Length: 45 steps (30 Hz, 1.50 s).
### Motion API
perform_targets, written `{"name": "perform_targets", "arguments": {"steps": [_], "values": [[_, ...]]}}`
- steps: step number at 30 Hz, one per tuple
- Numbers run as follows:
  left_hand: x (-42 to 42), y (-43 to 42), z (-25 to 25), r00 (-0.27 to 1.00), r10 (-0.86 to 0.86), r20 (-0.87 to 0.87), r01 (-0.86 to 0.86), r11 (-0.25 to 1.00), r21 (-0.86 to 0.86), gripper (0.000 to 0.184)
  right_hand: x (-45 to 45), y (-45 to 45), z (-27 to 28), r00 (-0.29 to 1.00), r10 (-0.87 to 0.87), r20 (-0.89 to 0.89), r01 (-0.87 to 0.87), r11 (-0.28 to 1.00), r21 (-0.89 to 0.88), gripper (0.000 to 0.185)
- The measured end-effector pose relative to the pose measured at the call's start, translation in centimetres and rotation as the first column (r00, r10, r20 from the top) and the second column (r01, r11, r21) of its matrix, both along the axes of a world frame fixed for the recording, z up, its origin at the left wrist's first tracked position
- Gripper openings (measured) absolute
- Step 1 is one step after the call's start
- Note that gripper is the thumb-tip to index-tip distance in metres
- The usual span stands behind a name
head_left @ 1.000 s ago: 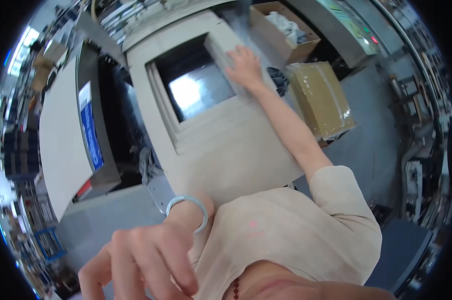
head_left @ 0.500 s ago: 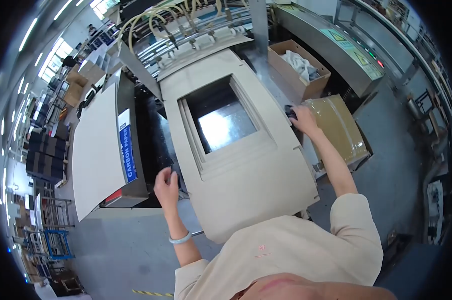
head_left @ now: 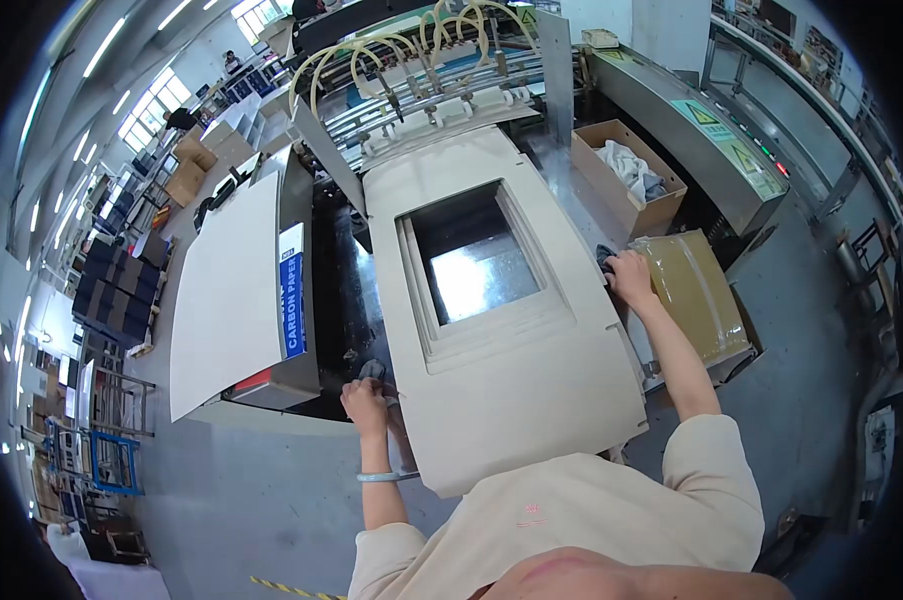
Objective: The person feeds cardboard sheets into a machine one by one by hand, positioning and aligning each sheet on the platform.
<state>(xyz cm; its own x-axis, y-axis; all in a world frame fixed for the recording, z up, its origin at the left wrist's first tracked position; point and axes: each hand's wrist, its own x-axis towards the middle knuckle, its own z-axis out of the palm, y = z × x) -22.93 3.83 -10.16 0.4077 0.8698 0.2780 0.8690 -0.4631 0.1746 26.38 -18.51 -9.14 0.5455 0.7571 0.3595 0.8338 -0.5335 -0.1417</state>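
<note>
So right up close there's the person's beige shirt [head_left: 591,510], overlapping the near end of a pale board stack [head_left: 531,425], so part of that edge is hidden. Two hands, one per side: the left hand [head_left: 364,405], below a dark gray bundle [head_left: 372,370], and the right hand [head_left: 628,278] at a second dark bundle [head_left: 604,258]. Fingers are curled at both, but they cover so much that I can't tell if either has a real grip. The stack sits between the hands with one rectangular cut-out showing a shiny dark surface [head_left: 486,275]; its rim is stepped, too blurry to count layers. Room-wise, there's a dark strip along the stack's left edge and open floor [head_left: 271,480] at lower left, while the right side is tighter, with one taped carton [head_left: 693,295] just beside the right hand. Further left is one blue CARBON PAPER box [head_left: 291,300], partly under a white sheet [head_left: 231,290]. Past that carton, one open box [head_left: 611,180] holds pale cloth [head_left: 629,168]. At the back, pale hoses [head_left: 321,65] loop around, too tangled to count.
</note>
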Motion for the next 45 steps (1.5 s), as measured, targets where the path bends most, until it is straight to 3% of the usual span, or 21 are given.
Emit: {"name": "perform_targets", "arguments": {"steps": [4,8,10,11,13,19,24,28,34,36,38,39,43,45], "values": [[1.7,0.0,3.4,0.996,0.022,0.087,-0.026,0.999,0.04,0.02,-0.7,0.9,3.9,0.996,-0.019,-0.09,0.015,0.999,-0.044,0.017],[5.0,-1.2,6.7,0.807,-0.011,0.591,0.117,0.983,-0.141,0.03,-2.5,1.9,7.4,0.871,0.036,-0.49,0.072,0.977,0.2,0.017],[6.1,-1.7,7.0,0.797,0.053,0.602,0.162,0.941,-0.298,0.044,-3.1,2.3,7.9,0.873,0.02,-0.488,0.079,0.98,0.182,0.018],[6.7,-2.2,7.4,0.795,0.056,0.604,0.159,0.942,-0.297,0.044,-3.4,2.4,8.1,0.873,0.003,-0.487,0.087,0.983,0.162,0.019],[7.7,-3.3,8.4,0.887,-0.021,0.462,0.207,0.911,-0.356,0.058,-3.7,2.7,8.5,0.877,-0.028,-0.481,0.1,0.987,0.125,0.022],[8.7,-4.3,8.0,0.92,-0.002,0.393,0.146,0.93,-0.337,0.071,-3.5,3.3,6.2,0.898,0.004,-0.44,0.103,0.97,0.218,0.03],[9.0,-4.7,8.4,0.945,0.015,0.326,0.113,0.922,-0.371,0.079,-4.8,3.5,8.0,0.792,-0.039,-0.61,0.104,0.992,0.073,0.039],[9.0,-4.8,8.1,0.936,-0.016,0.351,0.144,0.928,-0.343,0.08,-6.0,3.8,6.8,0.996,-0.048,-0.079,0.05,0.998,0.024,0.041],[9.0,-4.7,7.8,0.936,-0.017,0.353,0.146,0.928,-0.342,0.08,-6.6,4.0,8.8,0.987,0.061,0.15,-0.1,0.958,0.268,0.036],[9.0,-4.6,8.1,0.908,0.007,0.42,0.166,0.912,-0.374,0.078,-6.1,3.9,10.7,0.953,0.115,-0.279,-0.039,0.964,0.265,0.034],[8.7,-4.4,8.3,0.877,0.03,0.48,0.19,0.895,-0.404,0.076,-6.0,3.8,11.8,0.738,0.139,-0.66,0.024,0.972,0.232,0.032],[8.5,-4.2,8.4,0.877,0.033,0.48,0.189,0.894,-0.406,0.076,-5.9,3.8,11.6,0.738,0.139,-0.66,0.023,0.973,0.23,0.032],[7.8,-3.1,8.8,0.782,0.056,0.62,0.221,0.906,-0.361,0.061,-4.5,3.7,10.4,0.49,0.275,-0.827,0.143,0.911,0.387,0.026],[7.7,-2.7,9.9,0.716,0.115,0.689,0.249,0.879,-0.406,0.057,-4.6,3.7,10.6,0.453,0.292,-0.842,0.157,0.904,0.397,0.025]]}}
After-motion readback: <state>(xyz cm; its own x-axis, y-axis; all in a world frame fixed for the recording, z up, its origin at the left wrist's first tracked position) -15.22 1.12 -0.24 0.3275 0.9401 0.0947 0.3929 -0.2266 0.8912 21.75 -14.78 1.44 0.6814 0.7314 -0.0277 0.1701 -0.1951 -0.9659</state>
